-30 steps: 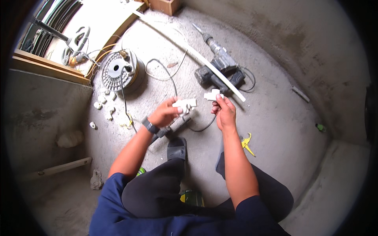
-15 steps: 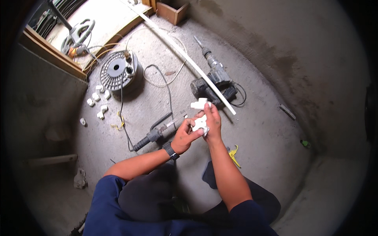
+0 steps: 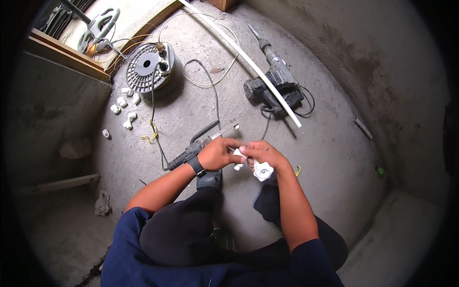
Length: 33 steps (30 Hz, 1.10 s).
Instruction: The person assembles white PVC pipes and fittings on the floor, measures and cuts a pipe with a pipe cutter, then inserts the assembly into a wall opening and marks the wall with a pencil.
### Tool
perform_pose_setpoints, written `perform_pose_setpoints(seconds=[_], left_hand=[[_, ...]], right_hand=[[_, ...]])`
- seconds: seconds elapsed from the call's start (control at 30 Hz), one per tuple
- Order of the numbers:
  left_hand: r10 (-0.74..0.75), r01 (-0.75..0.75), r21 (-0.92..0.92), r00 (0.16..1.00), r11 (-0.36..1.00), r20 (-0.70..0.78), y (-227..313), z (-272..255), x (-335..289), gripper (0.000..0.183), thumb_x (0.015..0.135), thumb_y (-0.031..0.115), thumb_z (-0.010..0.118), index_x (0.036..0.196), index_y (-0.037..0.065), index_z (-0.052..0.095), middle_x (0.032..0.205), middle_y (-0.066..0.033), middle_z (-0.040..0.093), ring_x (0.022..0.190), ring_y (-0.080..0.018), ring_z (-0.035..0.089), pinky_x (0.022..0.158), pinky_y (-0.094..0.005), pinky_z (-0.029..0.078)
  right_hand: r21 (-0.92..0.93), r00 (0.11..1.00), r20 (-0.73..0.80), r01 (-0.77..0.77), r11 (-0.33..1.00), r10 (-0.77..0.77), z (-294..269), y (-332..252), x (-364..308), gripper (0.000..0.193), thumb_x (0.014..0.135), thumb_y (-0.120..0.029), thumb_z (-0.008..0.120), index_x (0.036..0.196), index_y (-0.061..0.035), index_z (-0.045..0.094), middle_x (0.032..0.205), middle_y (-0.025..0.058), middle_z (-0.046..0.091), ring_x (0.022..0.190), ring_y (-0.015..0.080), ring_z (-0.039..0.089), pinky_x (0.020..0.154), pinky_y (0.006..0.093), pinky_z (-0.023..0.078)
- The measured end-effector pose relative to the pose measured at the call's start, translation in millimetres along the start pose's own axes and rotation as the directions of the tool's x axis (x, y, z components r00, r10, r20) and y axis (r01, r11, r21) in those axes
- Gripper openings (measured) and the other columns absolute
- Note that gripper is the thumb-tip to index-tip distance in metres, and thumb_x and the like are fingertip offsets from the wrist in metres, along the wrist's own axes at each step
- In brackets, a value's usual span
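Pipe fittings (image 3: pixel 122 102) lie loose on floor (image 3: pixel 186 112) at left; left hand (image 3: pixel 217 155) pinches white pipe fitting (image 3: pixel 239 154) near center; right hand (image 3: pixel 268 154) pinches it too, star-handled white valve (image 3: pixel 263 171) tucked below; split right-hand grip could drop valve.

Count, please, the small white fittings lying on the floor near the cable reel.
7: four fittings clustered by the cable reel, a pair nearer the person, and a single fitting apart, nearer still. More may be hidden.

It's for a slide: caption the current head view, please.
Left hand and right hand hold white fittings, one with a star-shaped knob, above a floor bearing a cable reel and power drill.
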<state>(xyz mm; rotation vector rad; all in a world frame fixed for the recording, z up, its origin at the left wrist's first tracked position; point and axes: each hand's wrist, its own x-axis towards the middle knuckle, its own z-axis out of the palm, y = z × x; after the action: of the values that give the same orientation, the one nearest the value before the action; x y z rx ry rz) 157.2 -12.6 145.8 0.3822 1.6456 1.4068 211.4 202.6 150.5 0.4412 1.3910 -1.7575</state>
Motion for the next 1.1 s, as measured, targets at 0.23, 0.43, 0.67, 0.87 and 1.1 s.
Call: perform_pose_setpoints(seconds=[0.23, 0.43, 0.67, 0.87, 1.1], left_hand=[[-0.095, -0.105, -0.574, 0.947, 0.812, -0.307, -9, -35, 0, 0.035, 0.093, 0.008, 0.073, 0.122, -0.004, 0.059, 0.097, -0.0077, 0.069, 0.083, -0.0108, 0.067, 0.069, -0.0214, 0.052], [-0.096, -0.081, -0.495, 0.942, 0.865, -0.321, -23, -77, 37, 0.036, 0.095, 0.006, 0.070, 0.128, -0.003, 0.059, 0.102, -0.0053, 0.067, 0.086, -0.0096, 0.062, 0.073, -0.0220, 0.050], [-0.175, -0.038, -0.511, 0.916, 0.859, -0.362, -48, -92, 45, 0.031, 0.098, 0.014, 0.068, 0.125, -0.001, 0.059, 0.110, -0.0069, 0.068, 0.089, -0.0124, 0.066, 0.082, -0.0291, 0.057], [-0.158, 0.005, -0.375, 0.912, 0.927, -0.379, -53, -107, 70, 0.036, 0.098, 0.017, 0.070, 0.127, -0.002, 0.059, 0.109, -0.0065, 0.069, 0.091, -0.0123, 0.066, 0.078, -0.0255, 0.056], [-0.111, 0.052, -0.192, 0.944, 0.980, -0.310, -69, -117, 116, 0.041, 0.097, 0.015, 0.071, 0.132, -0.002, 0.056, 0.109, -0.0059, 0.070, 0.096, -0.0130, 0.066, 0.078, -0.0275, 0.054]], right_hand=[[0.241, 0.990, -0.109, 0.108, 0.964, -0.084, -37, -51, -30, 0.048, 0.101, -0.052, 0.057, 0.119, -0.0079, 0.059, 0.072, 0.0086, 0.066, 0.059, 0.0184, 0.067, 0.056, 0.0310, 0.058], [0.445, 0.993, -0.113, 0.082, 0.892, -0.035, -28, 33, 4, 0.026, 0.104, -0.031, 0.054, 0.113, -0.0083, 0.062, 0.083, 0.0078, 0.069, 0.063, 0.0195, 0.066, 0.051, 0.0322, 0.053], [0.533, 0.968, -0.228, 0.216, 0.818, -0.108, -22, 31, -4, 0.026, 0.101, -0.037, 0.061, 0.108, -0.0124, 0.064, 0.082, 0.0024, 0.066, 0.060, 0.0133, 0.059, 0.044, 0.0284, 0.045], [0.385, 0.927, -0.364, 0.057, 0.921, 0.095, -15, 82, 20, 0.029, 0.104, -0.035, 0.056, 0.104, -0.0073, 0.063, 0.076, 0.0019, 0.061, 0.055, 0.0099, 0.050, 0.039, 0.0223, 0.030], [0.410, 0.871, -0.475, 0.347, 0.843, -0.128, -17, 137, 70, 0.028, 0.099, -0.020, 0.066, 0.119, 0.0001, 0.061, 0.087, 0.0028, 0.065, 0.068, 0.0076, 0.058, 0.055, 0.0214, 0.044]])
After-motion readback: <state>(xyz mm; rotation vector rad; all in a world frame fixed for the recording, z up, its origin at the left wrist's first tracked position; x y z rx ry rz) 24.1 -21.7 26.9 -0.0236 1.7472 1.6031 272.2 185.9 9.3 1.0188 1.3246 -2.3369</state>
